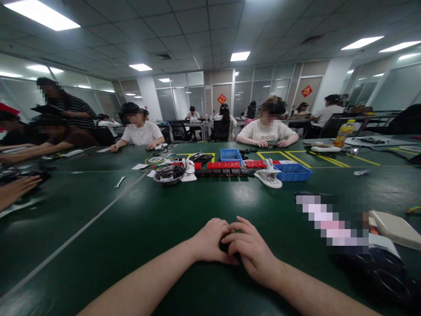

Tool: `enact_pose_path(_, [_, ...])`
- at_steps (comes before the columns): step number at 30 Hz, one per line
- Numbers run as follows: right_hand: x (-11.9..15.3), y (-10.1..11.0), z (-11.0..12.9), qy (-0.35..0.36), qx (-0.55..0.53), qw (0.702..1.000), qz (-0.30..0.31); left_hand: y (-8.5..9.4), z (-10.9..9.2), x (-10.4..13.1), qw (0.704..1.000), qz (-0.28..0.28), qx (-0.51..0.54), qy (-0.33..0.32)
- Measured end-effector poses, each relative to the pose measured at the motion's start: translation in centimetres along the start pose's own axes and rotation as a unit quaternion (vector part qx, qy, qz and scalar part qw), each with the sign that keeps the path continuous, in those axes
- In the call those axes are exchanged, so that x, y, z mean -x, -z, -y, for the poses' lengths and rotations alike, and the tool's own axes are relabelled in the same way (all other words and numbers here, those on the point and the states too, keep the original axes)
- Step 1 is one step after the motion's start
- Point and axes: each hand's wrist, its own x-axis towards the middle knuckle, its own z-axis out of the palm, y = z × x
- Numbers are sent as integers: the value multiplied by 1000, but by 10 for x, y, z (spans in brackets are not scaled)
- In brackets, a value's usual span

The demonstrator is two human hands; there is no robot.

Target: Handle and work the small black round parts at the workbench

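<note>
Object, small, blk, rounded (224,246): bare L hand (211,240) grip wrapped round it; bare R hand (252,248) bent over, pinch hidden; apparently mid-handling, remainder unclear.

Your bare left hand (210,240) and bare right hand (253,248) hide most of a small black object (224,245), while your bare forearms (144,281) run off the bottom edge.

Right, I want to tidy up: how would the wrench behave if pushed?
The wrench looks like shiny metal, so probably stiff and fairly heavy for its size. Lying flat on the smooth-looking table, it would likely slide rather than roll.
</note>
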Motion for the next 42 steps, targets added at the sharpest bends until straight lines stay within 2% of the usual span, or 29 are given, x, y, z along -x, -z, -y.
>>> enact_pose_path(2, [-4,7,3,-25,16,999,-13,-1,-3,0,1000,-19,-16,8])
enact_pose_path(4, [-7,10,5,-90,48,995,-8,-1,-5,0,998,-44,-28,31])
enact_pose_path(8, [-12,8,2,-220,126,965,60,0,-12,0,995,-49,-57,58])
enact_pose_path(11, [-13,3,-2,-249,156,949,116,0,-16,-1,994,-34,-88,58])
enact_pose_path(13, [-12,2,-4,-254,160,945,132,0,-17,-1,994,-35,-93,54])
enact_pose_path(25, [-13,7,-5,-224,38,962,152,3,-8,-1,999,-10,19,44])
enact_pose_path(29, [-9,6,-4,-156,11,980,124,1,-3,1,997,-24,57,42])
enact_pose_path(34, [-4,-5,-2,-84,-30,992,91,-4,9,2,997,-5,71,3])
enact_pose_path(38, [-3,-9,0,-59,-47,995,67,-6,12,2,998,-4,56,-21])
enact_pose_path(42, [-5,-1,2,-50,-47,996,54,-2,6,2,999,-7,50,-11])
